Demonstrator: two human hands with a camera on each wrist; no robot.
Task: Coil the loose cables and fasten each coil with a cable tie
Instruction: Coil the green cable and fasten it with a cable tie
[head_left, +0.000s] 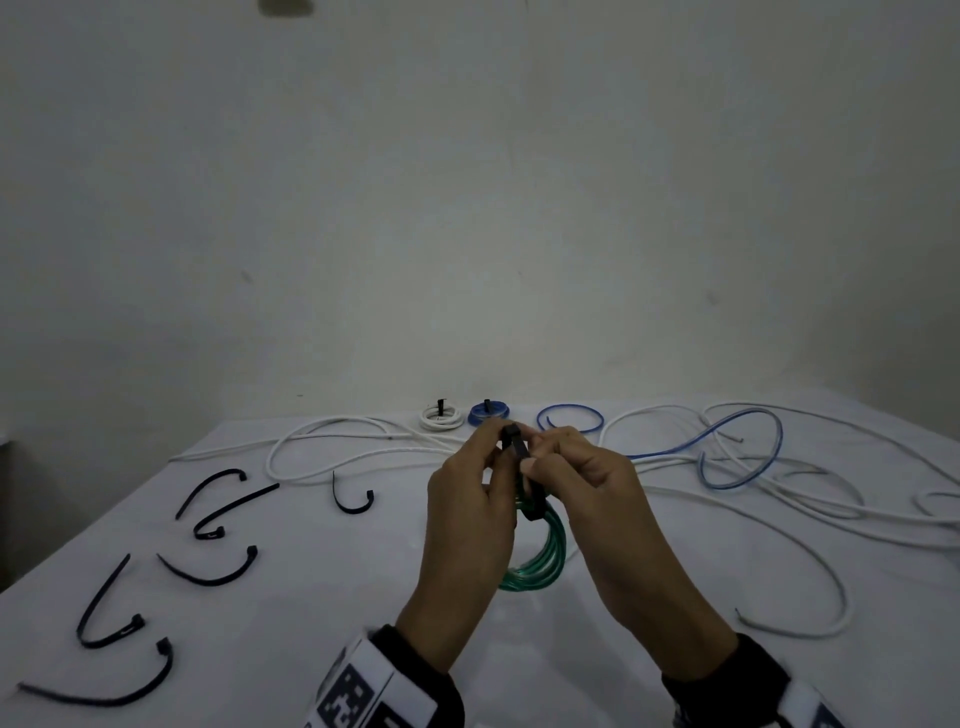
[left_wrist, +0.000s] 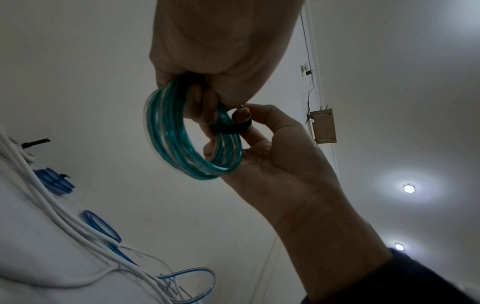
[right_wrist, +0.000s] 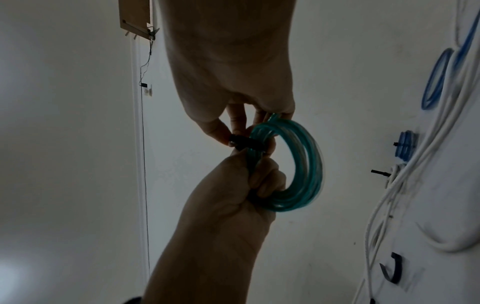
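Green coil (head_left: 540, 561) — between both hands' fingers (head_left: 535, 465)

Ties (head_left: 208, 519) left — cables (head_left: 727, 467) right, coils (head_left: 441, 415) behind

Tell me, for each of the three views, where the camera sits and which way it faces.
Head: worn on the head, looking forward and down over the white table; shows both hands and sleeves, the left hand and right hand holding the green cable coil.
Left wrist: on the left wrist, looking up along the hand toward wall and ceiling lights; both hands show.
Right wrist: on the right wrist, looking up along the hand toward the wall; both hands show.
Shared: both wrist views show the coil and the black cable tie around it.
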